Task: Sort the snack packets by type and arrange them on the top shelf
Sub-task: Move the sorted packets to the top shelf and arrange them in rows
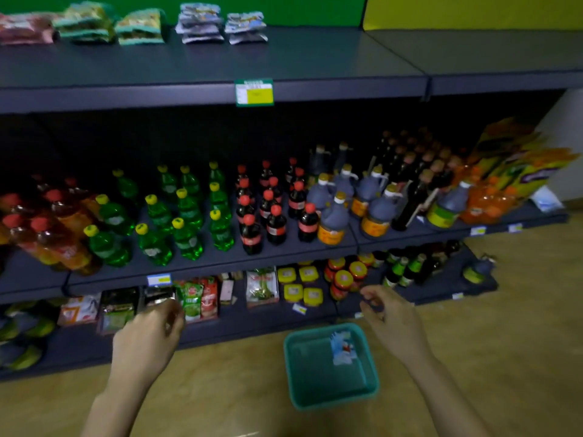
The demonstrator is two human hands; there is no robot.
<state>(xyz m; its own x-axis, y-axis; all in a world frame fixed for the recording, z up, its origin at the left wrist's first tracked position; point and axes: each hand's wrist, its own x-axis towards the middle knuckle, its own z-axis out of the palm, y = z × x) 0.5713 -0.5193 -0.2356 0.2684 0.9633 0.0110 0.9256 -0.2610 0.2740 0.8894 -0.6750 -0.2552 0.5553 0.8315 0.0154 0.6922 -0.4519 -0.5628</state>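
Observation:
On the top shelf (315, 58), snack packets lie in sorted stacks at the far left: red packets (25, 28), green-edged packets (110, 25) and two stacks of grey-blue packets (220, 25). A teal basket (328, 389) stands on the floor below. One blue-white packet (342, 346) lies inside it. My left hand (148, 339) hovers left of the basket with loosely curled fingers, holding nothing. My right hand (391, 320) hangs above the basket's right side, fingers loosely curled and empty.
The middle shelf carries rows of green, red-capped and dark bottles (220, 209) and grey jugs (340, 209). The lower shelf holds sauce pouches (195, 298), jars (344, 275) and yellow-lidded tubs (303, 283). The floor is tan tile (504, 310).

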